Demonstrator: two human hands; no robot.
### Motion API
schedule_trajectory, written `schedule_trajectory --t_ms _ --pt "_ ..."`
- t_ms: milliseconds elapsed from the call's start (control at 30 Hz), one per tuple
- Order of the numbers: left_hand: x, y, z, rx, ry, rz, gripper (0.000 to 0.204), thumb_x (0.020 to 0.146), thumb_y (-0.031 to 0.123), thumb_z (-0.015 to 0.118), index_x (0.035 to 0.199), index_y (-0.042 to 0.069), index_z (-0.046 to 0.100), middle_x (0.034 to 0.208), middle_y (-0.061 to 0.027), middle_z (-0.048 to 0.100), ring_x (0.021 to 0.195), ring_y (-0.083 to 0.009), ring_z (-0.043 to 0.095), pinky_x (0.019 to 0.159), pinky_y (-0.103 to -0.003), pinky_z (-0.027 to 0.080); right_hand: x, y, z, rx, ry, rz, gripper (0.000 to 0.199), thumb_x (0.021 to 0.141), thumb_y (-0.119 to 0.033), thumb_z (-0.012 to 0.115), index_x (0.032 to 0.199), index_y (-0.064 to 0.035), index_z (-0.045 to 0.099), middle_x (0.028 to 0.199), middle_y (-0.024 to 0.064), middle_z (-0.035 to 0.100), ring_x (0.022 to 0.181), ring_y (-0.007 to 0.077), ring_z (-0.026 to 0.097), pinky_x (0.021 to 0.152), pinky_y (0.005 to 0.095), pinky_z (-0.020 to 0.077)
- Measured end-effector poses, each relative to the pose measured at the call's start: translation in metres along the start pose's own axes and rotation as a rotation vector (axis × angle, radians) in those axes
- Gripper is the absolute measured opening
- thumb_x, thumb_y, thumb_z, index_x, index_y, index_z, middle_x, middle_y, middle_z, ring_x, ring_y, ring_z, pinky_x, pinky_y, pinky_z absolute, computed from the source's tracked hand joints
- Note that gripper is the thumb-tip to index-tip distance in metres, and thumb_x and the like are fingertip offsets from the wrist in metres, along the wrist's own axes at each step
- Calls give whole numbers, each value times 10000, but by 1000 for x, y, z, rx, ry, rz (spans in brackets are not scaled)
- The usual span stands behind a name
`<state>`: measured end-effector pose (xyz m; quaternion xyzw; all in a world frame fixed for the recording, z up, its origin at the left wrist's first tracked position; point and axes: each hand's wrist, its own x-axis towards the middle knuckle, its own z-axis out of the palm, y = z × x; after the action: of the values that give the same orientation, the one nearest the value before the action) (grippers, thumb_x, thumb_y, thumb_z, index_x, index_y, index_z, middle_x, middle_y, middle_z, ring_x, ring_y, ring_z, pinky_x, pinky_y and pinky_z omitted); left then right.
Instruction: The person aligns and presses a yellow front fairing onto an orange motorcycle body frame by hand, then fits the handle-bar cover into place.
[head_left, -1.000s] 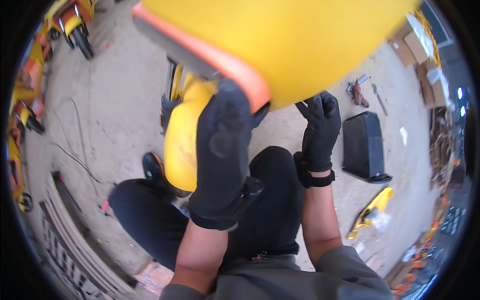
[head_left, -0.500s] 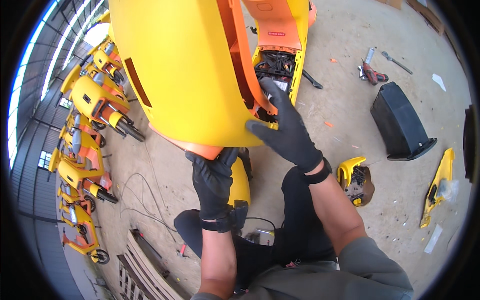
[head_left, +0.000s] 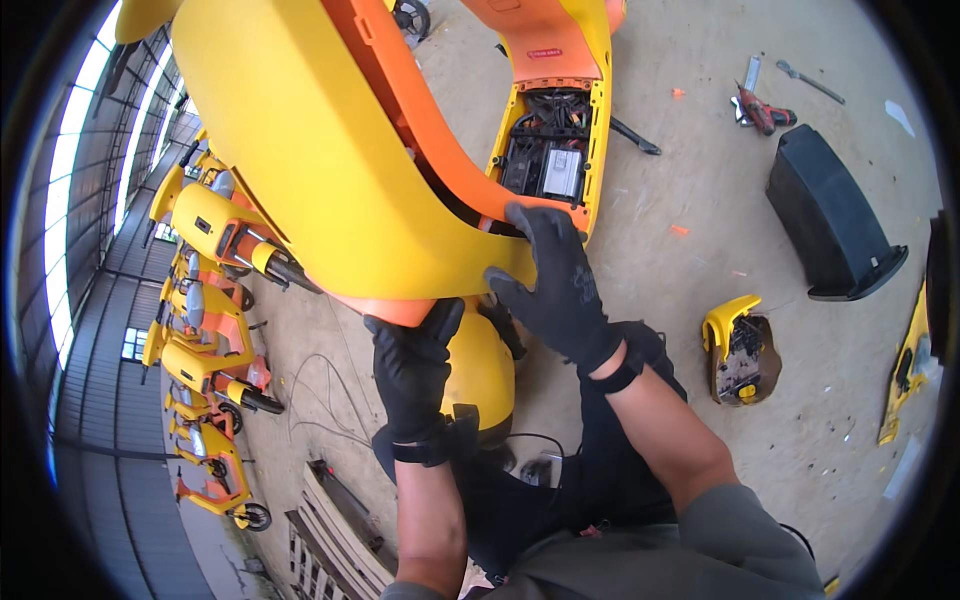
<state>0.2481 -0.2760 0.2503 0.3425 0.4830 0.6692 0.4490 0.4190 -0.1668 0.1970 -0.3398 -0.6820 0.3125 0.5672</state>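
A large yellow front body panel (head_left: 330, 170) of a scooter fills the upper left. An orange inner panel (head_left: 420, 130) runs along its right side, with a dark gap between the two. My right hand (head_left: 560, 290), in a black glove, pinches the yellow panel's lower right corner, thumb on the yellow face and fingers by the orange edge. Beneath the lower lip my left hand (head_left: 412, 375), also gloved, grips the pale orange edge (head_left: 385, 308). Behind lies the open scooter floor bay (head_left: 550, 150) with wiring and a silver box. A yellow fender (head_left: 480, 375) shows below the panel.
Parked yellow-orange scooters (head_left: 215, 330) line the left. At right on the concrete lie a red power drill (head_left: 762, 115), a wrench (head_left: 808, 80), a black bin-like housing (head_left: 830, 215), and a carton of small parts (head_left: 745, 355). A wooden pallet (head_left: 335, 540) lies lower left.
The yellow panel and orange inner panel have shifted left and tilted, uncovering more of the floor bay. Both hands keep their hold. The whole view has turned slightly.
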Motion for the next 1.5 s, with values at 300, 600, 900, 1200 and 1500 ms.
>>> schedule_trajectory --t_ms 300,600,900,1200,1500 --pt "12 26 13 -92 32 -180 831 939 645 548 1519 89 335 1493 -195 459 1363 -410 454 1135 -575 364 -16 12 12 51 83 51 555 840 -312 788 1247 -23 545 1166 183 531 1135 363 505 998 458 432" --pt "11 25 21 -387 66 -230 709 931 611 597 1419 117 457 1386 -103 555 1219 -322 556 1042 -486 470 -20 18 9 222 128 150 609 836 -296 788 1290 -3 506 1205 195 542 1189 371 505 1031 460 422" --pt "8 18 22 -218 174 -131 808 895 703 571 1416 94 471 1376 -110 566 1250 -291 533 1084 -458 438 17 58 -1 176 -34 -88 699 878 -380 734 1390 3 453 1355 224 524 1256 397 502 1081 481 382" --pt "7 17 32 -179 202 -100 813 884 687 603 1447 120 449 1434 -90 527 1268 -285 518 1087 -478 425 10 69 11 240 -54 -23 813 885 -565 673 1429 -9 436 1377 216 526 1300 382 491 1101 483 366" --pt "12 15 46 -204 237 -67 799 887 658 631 1445 115 448 1433 -94 522 1277 -270 507 1097 -467 422 12 69 6 234 -81 -31 835 859 -549 711 1439 -14 436 1387 200 523 1297 370 497 1096 477 371"
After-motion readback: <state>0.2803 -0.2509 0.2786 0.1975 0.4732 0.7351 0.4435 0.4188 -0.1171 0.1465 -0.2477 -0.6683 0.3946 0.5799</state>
